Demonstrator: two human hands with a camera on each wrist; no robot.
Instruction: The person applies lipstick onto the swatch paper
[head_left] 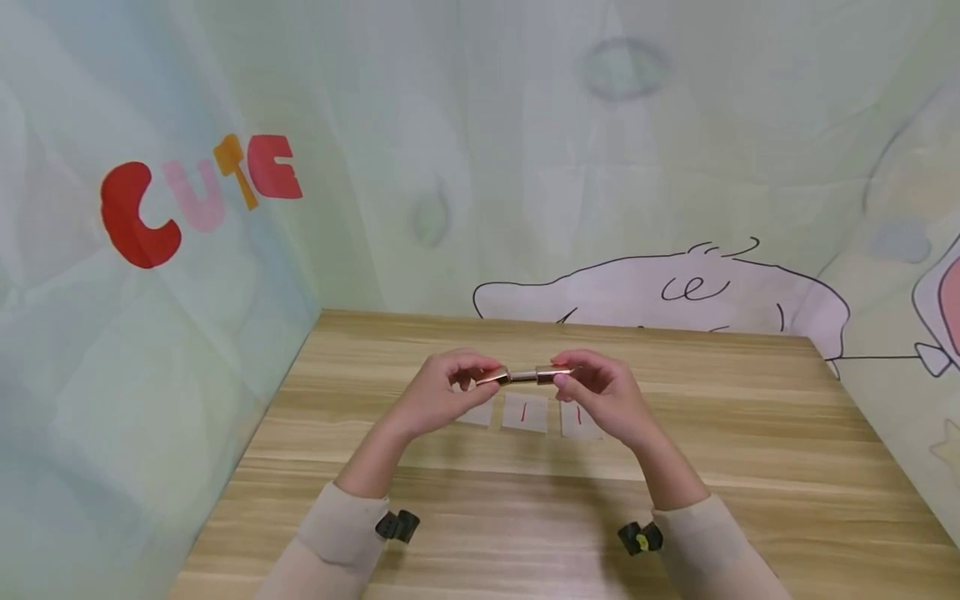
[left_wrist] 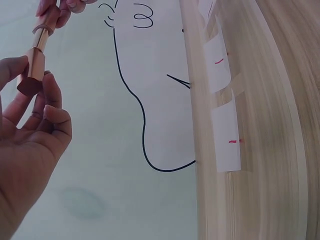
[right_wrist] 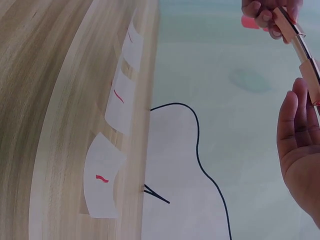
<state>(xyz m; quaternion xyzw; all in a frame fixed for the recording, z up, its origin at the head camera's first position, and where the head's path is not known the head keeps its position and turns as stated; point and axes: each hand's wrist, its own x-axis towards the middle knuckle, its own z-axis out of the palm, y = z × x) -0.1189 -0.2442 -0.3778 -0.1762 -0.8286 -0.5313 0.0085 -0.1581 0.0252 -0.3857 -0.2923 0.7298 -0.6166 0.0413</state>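
A rose-gold lipstick tube point(head_left: 522, 377) is held level above the table, with a narrower shiny section showing between its two wider ends. My left hand point(head_left: 442, 389) pinches one end between thumb and fingers. At the opposite end, the thumb and fingers of my right hand point(head_left: 609, 398) grip the other wide part. The left wrist view shows the angular end of the lipstick tube point(left_wrist: 35, 67) by the left thumb. In the right wrist view, the right hand point(right_wrist: 302, 150) is partly cut off by the frame edge.
Below the hands, white paper slips with red strokes lie in a row on the wood-grain table point(head_left: 480, 517): a left slip point(head_left: 476, 414), a middle slip point(head_left: 525, 412) and a right slip point(head_left: 579, 419). A printed backdrop point(head_left: 450, 167) stands along the table's back and sides.
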